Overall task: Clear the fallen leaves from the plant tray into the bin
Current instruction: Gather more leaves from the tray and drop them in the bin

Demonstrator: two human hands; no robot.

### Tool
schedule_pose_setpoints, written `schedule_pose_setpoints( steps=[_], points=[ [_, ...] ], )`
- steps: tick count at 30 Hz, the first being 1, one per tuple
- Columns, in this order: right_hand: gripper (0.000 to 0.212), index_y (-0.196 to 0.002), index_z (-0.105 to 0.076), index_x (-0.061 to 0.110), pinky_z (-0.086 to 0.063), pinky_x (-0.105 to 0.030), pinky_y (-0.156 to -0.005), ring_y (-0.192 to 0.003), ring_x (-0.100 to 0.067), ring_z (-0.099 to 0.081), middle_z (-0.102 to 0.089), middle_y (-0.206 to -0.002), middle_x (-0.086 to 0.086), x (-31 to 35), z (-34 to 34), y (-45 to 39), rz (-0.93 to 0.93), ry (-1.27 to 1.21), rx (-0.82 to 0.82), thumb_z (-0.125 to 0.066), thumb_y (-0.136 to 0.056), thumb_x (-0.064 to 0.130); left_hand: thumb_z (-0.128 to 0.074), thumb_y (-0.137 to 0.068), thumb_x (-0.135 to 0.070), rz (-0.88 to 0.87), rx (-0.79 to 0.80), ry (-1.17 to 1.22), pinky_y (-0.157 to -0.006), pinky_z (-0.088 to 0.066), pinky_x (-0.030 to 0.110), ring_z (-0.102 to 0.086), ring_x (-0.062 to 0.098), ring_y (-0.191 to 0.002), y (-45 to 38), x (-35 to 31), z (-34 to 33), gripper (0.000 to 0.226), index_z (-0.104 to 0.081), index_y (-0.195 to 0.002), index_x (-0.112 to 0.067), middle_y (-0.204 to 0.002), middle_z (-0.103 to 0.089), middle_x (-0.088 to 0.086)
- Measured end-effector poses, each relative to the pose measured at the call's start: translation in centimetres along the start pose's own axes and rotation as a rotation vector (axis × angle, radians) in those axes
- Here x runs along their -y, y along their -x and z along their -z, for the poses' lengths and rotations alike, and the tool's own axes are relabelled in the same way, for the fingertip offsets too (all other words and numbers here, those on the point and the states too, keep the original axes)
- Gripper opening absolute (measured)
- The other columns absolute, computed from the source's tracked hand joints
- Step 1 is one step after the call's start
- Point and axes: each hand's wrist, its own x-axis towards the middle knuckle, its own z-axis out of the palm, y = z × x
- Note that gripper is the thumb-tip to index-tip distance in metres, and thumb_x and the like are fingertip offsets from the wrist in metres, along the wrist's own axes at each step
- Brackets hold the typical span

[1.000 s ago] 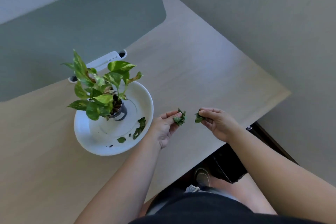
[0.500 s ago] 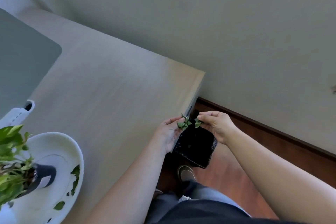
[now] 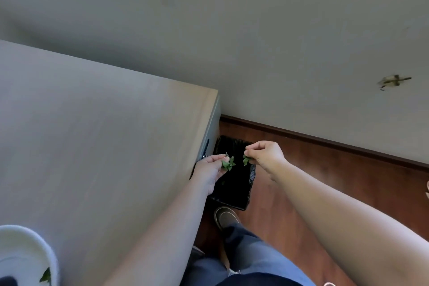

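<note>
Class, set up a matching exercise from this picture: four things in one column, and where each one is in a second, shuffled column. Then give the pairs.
Things
1. left hand
2. black bin
3. white tray
4. shoe

Places
A. on the table, bottom left corner
B. on the floor beside the table's end
C. pinching leaves over the bin
D. on the floor just near side of the bin

Pairs: 1-C, 2-B, 3-A, 4-D

Black bin (image 3: 234, 190) mouth open below both hands, table (image 3: 92, 146) edge crowding its left, floor (image 3: 325, 169) clear right
</note>
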Motion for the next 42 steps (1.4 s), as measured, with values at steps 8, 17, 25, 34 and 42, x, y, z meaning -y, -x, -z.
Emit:
schedule_pose_setpoints(
  steps=[8,17,25,34,42],
  points=[
    [0.011,-0.087,-0.074,0.018,-0.06,-0.035,-0.081,-0.077,-0.017,-0.069,-0.073,-0.09,-0.003,-3.0,-0.9,-3.3,-0.095,0.11,-0.014,-0.067,-0.086,0.01,-0.067,-0.088,-0.005,0.029,-0.06,-0.192,-0.075,-0.055,0.023,-0.068,0.017,-0.087,-4.5,1.2,-1.1,0.009,-0.068,-0.095,-0.01,-0.108,-0.07,0.013],
    [0.047,-0.145,-0.04,0.011,-0.033,-0.037,-0.11,-0.136,-0.027,-0.043,-0.043,-0.148,-0.014,-4.3,-1.0,-3.6,-0.297,-0.095,0.187,-0.047,-0.098,0.017,-0.057,-0.089,-0.045,0.225,-0.098,-0.34,-0.104,-0.032,0.043,-0.048,0.027,-0.131,-5.2,1.0,-1.8,0.064,-0.044,-0.143,-0.014,-0.145,-0.048,0.01],
    [0.045,-0.141,-0.045,0.005,-0.037,-0.038,-0.111,-0.129,-0.028,-0.051,-0.049,-0.143,-0.017,-1.3,-0.1,-1.6,-0.191,-0.198,0.177,-0.047,-0.098,0.02,-0.057,-0.093,-0.035,0.054,0.018,-0.268,-0.112,-0.034,0.042,-0.045,0.025,-0.135,-1.9,-0.3,-0.4,0.054,-0.047,-0.141,-0.013,-0.147,-0.048,0.007],
    [0.032,-0.124,-0.059,0.008,-0.052,-0.032,-0.08,-0.096,-0.025,-0.065,-0.068,-0.111,-0.01,5.1,-7.4,5.3,-0.025,-0.15,0.444,-0.04,-0.1,0.018,-0.05,-0.098,-0.024,-0.193,-0.037,0.026,-0.096,-0.048,0.032,-0.063,0.02,-0.108,5.7,-2.2,6.6,0.029,-0.061,-0.121,-0.011,-0.124,-0.065,0.008],
    [0.029,-0.121,-0.057,0.008,-0.051,-0.03,-0.078,-0.092,-0.023,-0.065,-0.067,-0.102,-0.008,6.8,-16.6,10.8,0.06,0.026,0.781,-0.039,-0.1,0.017,-0.051,-0.097,-0.023,-0.324,-0.267,0.29,-0.083,-0.051,0.028,-0.067,0.018,-0.093,12.5,-1.2,15.8,0.018,-0.066,-0.102,-0.015,-0.107,-0.069,0.006]
  ],
)
